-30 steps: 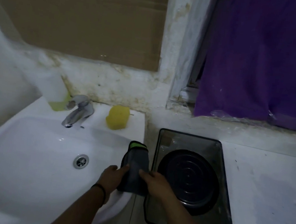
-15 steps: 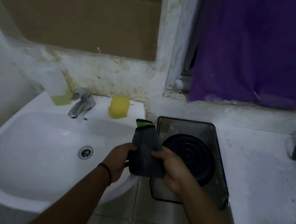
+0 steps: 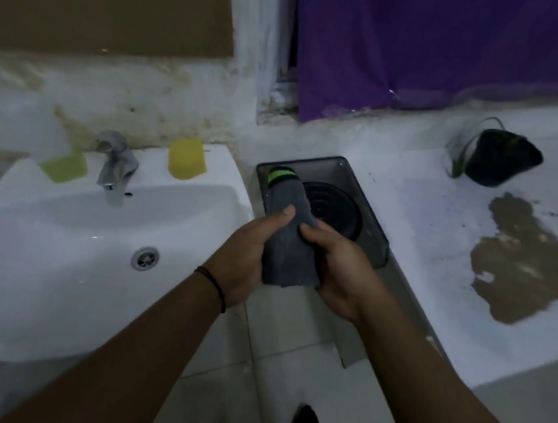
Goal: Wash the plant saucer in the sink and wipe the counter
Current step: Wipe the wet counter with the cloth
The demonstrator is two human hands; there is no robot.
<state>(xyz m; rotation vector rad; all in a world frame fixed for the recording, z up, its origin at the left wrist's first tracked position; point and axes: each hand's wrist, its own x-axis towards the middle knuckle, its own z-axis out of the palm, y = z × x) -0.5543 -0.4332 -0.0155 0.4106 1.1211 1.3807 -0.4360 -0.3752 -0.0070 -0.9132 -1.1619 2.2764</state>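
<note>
Saucer point(image 3: 331, 210), black and round with ringed ridges, lies inside a grey rectangular tray point(image 3: 368, 200) that sits between the white sink point(image 3: 63, 223) and the white counter point(image 3: 437, 262). Just in front of it, both hands grasp a folded grey cloth point(image 3: 288, 243) with a green stripe at its far end. The left hand point(image 3: 245, 256) curls round the cloth's left edge, thumb laid up along the fabric; a dark band circles that wrist. The right hand point(image 3: 337, 269) clasps the cloth's right edge, its fingers wrapped under and its thumb pressing on top. The cloth stands nearly upright between the two palms, and its striped tip overlaps the saucer's left side in the head view, so the saucer lies beyond and slightly right of the hands, touched by neither.

On the sink's back ledge stand a chrome tap point(image 3: 115, 163), a yellow sponge point(image 3: 186, 163) to its right and a bottle with yellow-green liquid point(image 3: 63, 166) to its left. On the counter, well right of the tray, a brown spill point(image 3: 520, 264) spreads, and a black plant pot point(image 3: 500, 157) lies tilted near the back wall. A purple curtain point(image 3: 442, 49) hangs behind.
</note>
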